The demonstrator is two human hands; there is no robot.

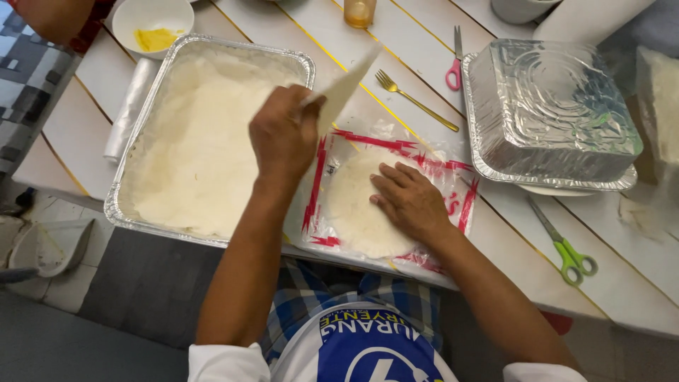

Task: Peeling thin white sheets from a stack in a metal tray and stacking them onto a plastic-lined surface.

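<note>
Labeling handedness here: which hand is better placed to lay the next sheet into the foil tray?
Left hand: it holds a pale sheet beside the foil tray. The right hand presses the round stack.

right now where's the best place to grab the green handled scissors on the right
Probably by the two green loop handles of the green-handled metal scissors, coming from the table's near edge. The loops point toward that edge and lie free on the white slatted table, while the closed blades point away toward the upturned foil tray.
</note>
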